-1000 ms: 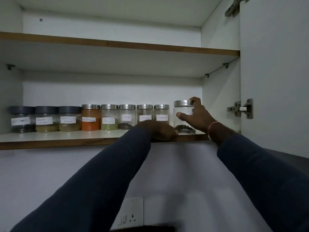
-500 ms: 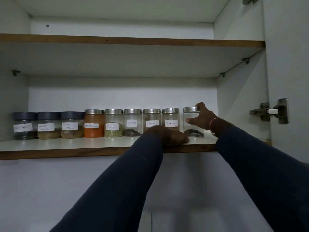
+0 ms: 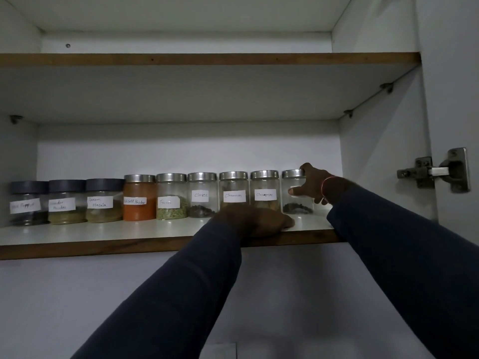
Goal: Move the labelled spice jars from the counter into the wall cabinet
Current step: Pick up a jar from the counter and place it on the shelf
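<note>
A row of several labelled spice jars stands at the back of the lower cabinet shelf point(image 3: 103, 235). The rightmost jar point(image 3: 294, 200), clear glass with a steel lid and dark seeds at the bottom, stands on the shelf beside a cinnamon jar point(image 3: 265, 193). My right hand point(image 3: 315, 186) wraps around that rightmost jar from its right side, thumb across the label, fingers on the lid. My left hand point(image 3: 259, 221) lies palm down on the shelf's front edge, holding nothing. It hides the base of another cinnamon jar point(image 3: 233, 187).
Further left stand a cloves jar point(image 3: 201, 195), a fennel jar point(image 3: 171, 196), an orange chilli powder jar point(image 3: 139, 198) and three dark-lidded jars point(image 3: 67, 202). The upper shelf point(image 3: 207, 59) is overhead. The open cabinet door with its hinge point(image 3: 440, 171) is at the right.
My right hand has pushed the rightmost jar back into line with the row and set it on the shelf. The camera has moved closer. My left hand stayed on the shelf edge.
</note>
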Action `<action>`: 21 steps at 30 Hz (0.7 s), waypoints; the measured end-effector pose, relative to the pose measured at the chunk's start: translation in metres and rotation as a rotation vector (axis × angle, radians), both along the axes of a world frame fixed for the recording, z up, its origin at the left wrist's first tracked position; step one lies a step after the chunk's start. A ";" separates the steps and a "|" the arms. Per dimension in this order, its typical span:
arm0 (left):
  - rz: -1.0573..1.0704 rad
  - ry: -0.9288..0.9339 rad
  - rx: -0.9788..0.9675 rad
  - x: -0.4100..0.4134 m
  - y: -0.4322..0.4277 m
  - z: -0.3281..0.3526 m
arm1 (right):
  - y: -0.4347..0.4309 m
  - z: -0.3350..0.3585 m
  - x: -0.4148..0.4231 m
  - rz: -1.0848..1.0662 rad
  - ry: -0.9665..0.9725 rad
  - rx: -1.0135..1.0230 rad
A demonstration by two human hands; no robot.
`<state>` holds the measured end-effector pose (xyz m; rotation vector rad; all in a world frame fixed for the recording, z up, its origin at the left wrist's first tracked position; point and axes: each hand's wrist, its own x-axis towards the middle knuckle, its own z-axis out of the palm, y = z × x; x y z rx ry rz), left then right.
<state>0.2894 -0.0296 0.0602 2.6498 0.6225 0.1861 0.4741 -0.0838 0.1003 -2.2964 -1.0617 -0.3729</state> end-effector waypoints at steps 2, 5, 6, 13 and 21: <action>0.000 -0.005 0.003 0.001 0.001 0.000 | 0.002 -0.001 0.001 0.002 0.002 0.002; -0.006 -0.012 0.024 0.000 -0.002 -0.001 | 0.005 -0.002 0.004 -0.003 0.015 -0.006; -0.005 -0.006 0.023 0.001 -0.001 -0.001 | 0.006 -0.003 0.005 -0.005 0.016 -0.007; -0.003 0.016 0.003 0.001 0.000 -0.001 | 0.010 -0.003 0.009 0.019 0.013 0.002; 0.001 -0.008 0.001 0.002 -0.002 -0.002 | 0.011 -0.004 0.004 0.010 0.025 -0.085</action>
